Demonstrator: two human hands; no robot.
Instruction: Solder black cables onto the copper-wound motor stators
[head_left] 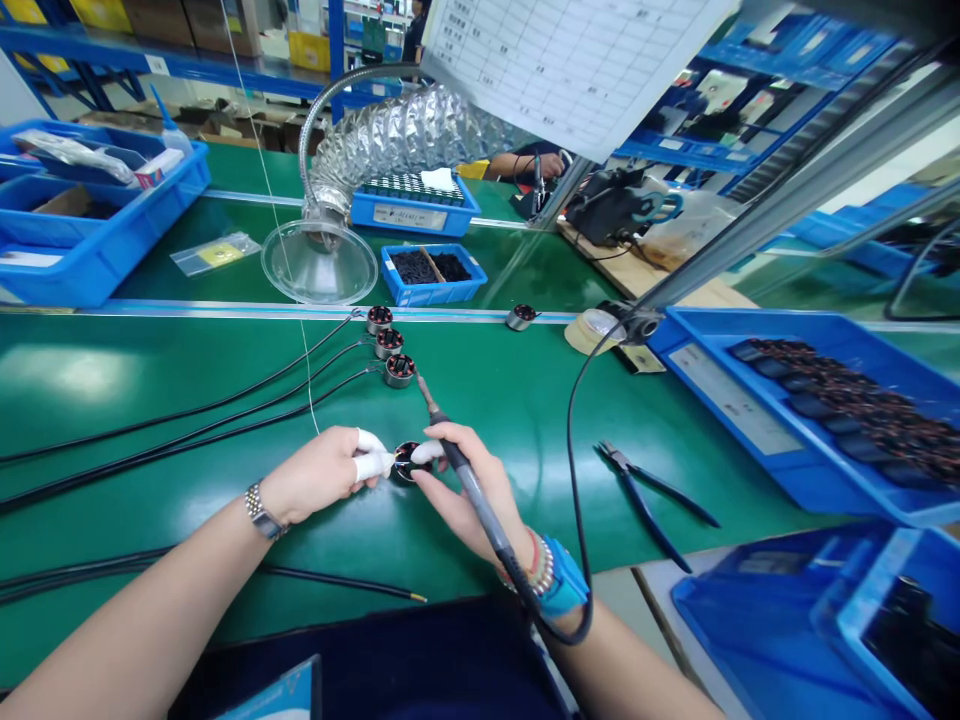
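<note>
A small round motor part [406, 472] with a dark, open top lies on the green bench between my hands. My left hand [330, 468], with white covers on its fingertips, pinches at the motor's left rim; what lies in the pinch is too small to make out. A soldering iron [469, 480] rests in my right hand [469, 490], its tip pointing up and away, apart from that motor. Thumb and a white-covered finger of the same hand touch the motor's right side. Beyond them, three similar motors [400, 371] with black cables [247, 422] stand in a slanting row.
Cutting pliers [645, 490] lie open at right, near a blue bin [720, 385] of wound parts. A fume funnel [320, 265] hangs over the back. Another motor [520, 317], a tape roll [594, 331] and a small blue tray [435, 290] sit beyond. A co-worker's hand [551, 165] shows behind.
</note>
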